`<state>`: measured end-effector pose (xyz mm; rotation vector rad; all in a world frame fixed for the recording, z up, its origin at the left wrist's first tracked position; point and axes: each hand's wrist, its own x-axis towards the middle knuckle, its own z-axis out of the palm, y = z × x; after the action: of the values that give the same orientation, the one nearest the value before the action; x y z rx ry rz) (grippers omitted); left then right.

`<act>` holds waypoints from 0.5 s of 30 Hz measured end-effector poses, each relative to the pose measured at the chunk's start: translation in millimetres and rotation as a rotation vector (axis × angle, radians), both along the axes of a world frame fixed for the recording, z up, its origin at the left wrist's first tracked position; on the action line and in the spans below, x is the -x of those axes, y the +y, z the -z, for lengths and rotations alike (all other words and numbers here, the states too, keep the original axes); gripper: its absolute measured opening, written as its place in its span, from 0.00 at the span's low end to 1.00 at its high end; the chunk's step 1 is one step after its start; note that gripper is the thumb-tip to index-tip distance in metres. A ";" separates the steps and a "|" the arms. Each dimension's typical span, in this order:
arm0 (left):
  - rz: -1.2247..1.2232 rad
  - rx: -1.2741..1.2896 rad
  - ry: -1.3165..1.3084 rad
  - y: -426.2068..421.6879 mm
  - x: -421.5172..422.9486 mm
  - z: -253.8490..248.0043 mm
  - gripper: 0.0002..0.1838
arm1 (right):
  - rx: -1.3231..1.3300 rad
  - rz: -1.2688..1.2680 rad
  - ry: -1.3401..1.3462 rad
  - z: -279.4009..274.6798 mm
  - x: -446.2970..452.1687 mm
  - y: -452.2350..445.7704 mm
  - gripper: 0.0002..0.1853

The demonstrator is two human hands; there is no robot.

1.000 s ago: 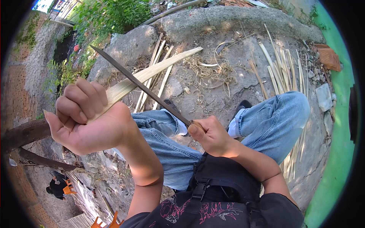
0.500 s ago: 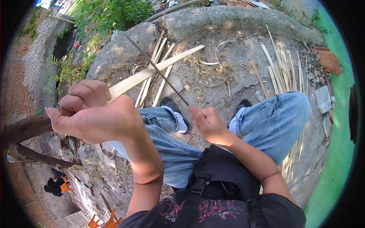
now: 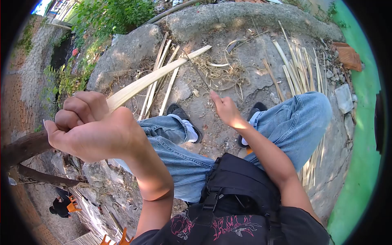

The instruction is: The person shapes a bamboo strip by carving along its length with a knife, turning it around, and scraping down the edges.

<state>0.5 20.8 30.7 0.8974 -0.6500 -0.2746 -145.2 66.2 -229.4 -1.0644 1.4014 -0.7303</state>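
Observation:
My left hand (image 3: 90, 126) is closed around the near end of a pale flat strip (image 3: 153, 76), which slants up and to the right. My right hand (image 3: 226, 109), lower and to the right, grips a knife whose handle is hidden in the fingers. The thin dark blade (image 3: 199, 73) is seen nearly edge-on and crosses the strip close to its far tip. Curly shavings (image 3: 224, 71) lie on the ground beyond the hands.
Loose strips (image 3: 167, 92) lie beyond my left foot, and a bundle of strips (image 3: 300, 73) at the right. Dark branches (image 3: 28, 145) stand at the left. A low concrete ledge (image 3: 245, 18) runs behind. A person (image 3: 61, 206) is at the lower left.
My right hand has moved away from my body, and the blade has slid along the strip from near my left hand to near its far tip. My left hand still holds the strip.

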 end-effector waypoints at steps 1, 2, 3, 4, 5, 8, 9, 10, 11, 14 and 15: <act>0.010 -0.001 -0.002 0.6 0.9 -0.4 0.22 | -0.033 0.031 0.060 6.0 2.0 -3.7 0.37; 0.016 0.002 -0.003 -1.3 0.9 -1.2 0.22 | 0.011 0.019 0.004 10.9 0.2 -0.2 0.37; 0.064 0.023 -0.015 -4.5 -1.3 -1.7 0.22 | 0.057 -0.005 -0.048 -3.4 -5.1 3.4 0.37; 0.106 0.033 -0.030 -6.0 -6.0 -0.8 0.22 | 0.091 -0.034 -0.102 -16.0 -9.6 9.7 0.37; 0.152 0.034 -0.046 -6.7 -11.4 0.8 0.23 | 0.111 -0.059 -0.148 -27.6 -11.5 15.6 0.37; 0.731 0.195 -0.174 -8.0 -40.9 7.7 0.24 | 0.175 -0.102 -0.159 -22.7 -10.7 16.3 0.38; 0.783 0.195 -0.166 -6.5 -46.5 8.7 0.24 | 0.113 -0.036 -0.113 -6.5 -9.5 9.9 0.38; 0.836 0.203 -0.159 -6.8 -50.3 9.0 0.25 | 0.059 0.030 -0.065 2.7 -7.8 -0.6 0.38; 0.888 0.213 -0.153 -7.0 -52.7 8.9 0.25 | 0.007 0.096 -0.017 9.7 -4.7 -7.0 0.38; 0.951 0.234 -0.247 -7.9 -52.8 8.7 0.26 | 0.023 0.065 -0.120 -25.5 -8.2 -8.4 0.38; 0.968 0.232 -0.264 -6.0 -53.7 10.0 0.26 | 0.022 0.050 -0.157 -42.4 -13.6 -0.2 0.38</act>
<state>54.2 14.8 20.7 0.3374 -1.3131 -0.9316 -131.6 66.1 -187.0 -0.9708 1.2918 -0.8486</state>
